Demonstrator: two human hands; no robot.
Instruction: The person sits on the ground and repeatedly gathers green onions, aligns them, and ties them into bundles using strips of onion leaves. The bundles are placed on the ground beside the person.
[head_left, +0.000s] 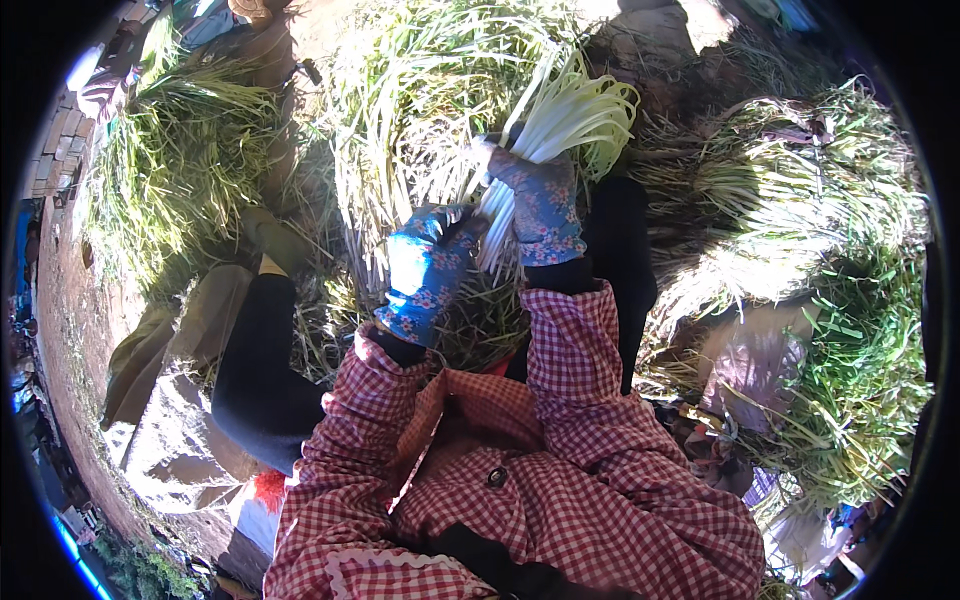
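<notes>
My right hand (541, 196), in a blue flowered glove, grips a bundle of pale chive-like stalks (559, 124). Their white lower ends stick out below the fist, and yellow-green leaf tips fan out above it. Just left of these lower ends is my left hand (431, 259), in a matching glove. Its fingers curl towards the stalks, but whether they pinch any is unclear. Beyond both hands lies a large heap of long green-and-white stalks (375, 142), spread over the ground between my legs.
On the left stands another pile of green stalks (176, 165), near bare brown ground (71, 300). More stalks (810, 187) lie at right, partly in shade. Pale sacking (187, 442) spreads beside my bent left leg (259, 375). Cut greens (862, 337) cover the right edge.
</notes>
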